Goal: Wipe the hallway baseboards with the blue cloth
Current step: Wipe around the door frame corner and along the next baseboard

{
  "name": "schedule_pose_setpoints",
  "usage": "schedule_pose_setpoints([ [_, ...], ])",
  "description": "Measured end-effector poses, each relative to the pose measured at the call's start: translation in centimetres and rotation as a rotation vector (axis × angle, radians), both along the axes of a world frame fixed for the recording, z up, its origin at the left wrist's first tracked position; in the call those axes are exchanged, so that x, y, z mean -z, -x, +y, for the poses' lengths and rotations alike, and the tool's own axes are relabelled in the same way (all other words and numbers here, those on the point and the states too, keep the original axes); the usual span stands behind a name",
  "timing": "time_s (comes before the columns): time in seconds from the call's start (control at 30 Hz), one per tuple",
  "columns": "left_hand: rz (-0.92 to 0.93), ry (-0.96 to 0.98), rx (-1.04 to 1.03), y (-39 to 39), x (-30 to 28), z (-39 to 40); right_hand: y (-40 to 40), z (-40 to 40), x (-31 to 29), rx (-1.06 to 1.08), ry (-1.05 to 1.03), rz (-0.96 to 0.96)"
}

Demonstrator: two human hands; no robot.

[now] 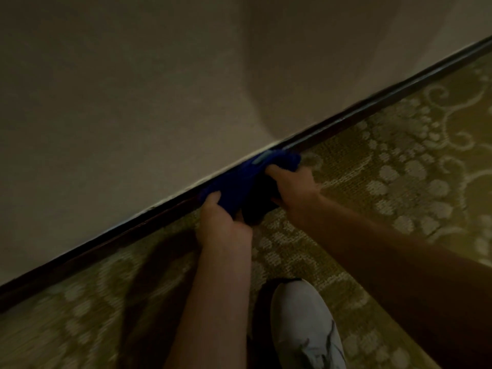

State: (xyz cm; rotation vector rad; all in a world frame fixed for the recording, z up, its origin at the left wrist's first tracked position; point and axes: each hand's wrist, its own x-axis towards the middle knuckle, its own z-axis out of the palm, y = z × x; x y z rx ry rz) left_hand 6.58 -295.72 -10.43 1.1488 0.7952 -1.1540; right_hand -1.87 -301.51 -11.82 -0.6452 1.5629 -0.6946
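A blue cloth (239,182) is lying bunched against the dark baseboard (346,117) at the middle of the frame, right where the pale wall (133,89) is meeting the patterned green carpet (386,182). The left hand (222,225) is gripping the cloth's lower left end, thumb on top and fingers curled under the fabric. The right hand (292,187) is gripping the upper right end, its fingers wrapped around the folds, so the cloth is stretching between the two hands along the line of the baseboard. The cloth's middle part is sagging into shadow between the hands. Both forearms are reaching up from the bottom of the frame. A white shoe (303,323) is standing on the carpet at the bottom centre, just beside the left forearm. The baseboard is running diagonally from the lower left to the upper right corner.
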Motion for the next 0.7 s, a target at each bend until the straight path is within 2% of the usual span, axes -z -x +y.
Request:
schedule_pose_setpoints([
  [0.1,-0.054,-0.002,-0.097,-1.8,0.4,2.1,-2.1,3.2,0.2,-0.201,-0.034,-0.107],
  [0.17,-0.085,-0.061,-0.191,-2.7,1.3,3.1,-2.3,5.1,0.2,-0.259,-0.064,-0.186],
  [0.3,-0.063,-0.132,-0.029,-1.5,1.5,3.4,1.0,6.5,-0.2,-0.170,-0.052,-0.217],
  [0.4,-0.045,-0.152,-0.022,1.3,0.3,4.3,3.4,6.7,-2.8,-0.181,-0.052,-0.132],
  [0.5,0.081,-0.106,-0.086,4.0,-1.4,5.5,4.6,6.4,-7.5,-0.247,-0.032,-0.015],
  [0.6,0.163,0.057,-0.141,5.1,-4.4,6.0,4.7,6.7,-12.3,-0.366,0.009,0.131],
  [0.7,0.239,0.172,-0.127,5.8,-7.2,6.1,5.5,7.5,-16.0,-0.389,0.049,0.259],
])
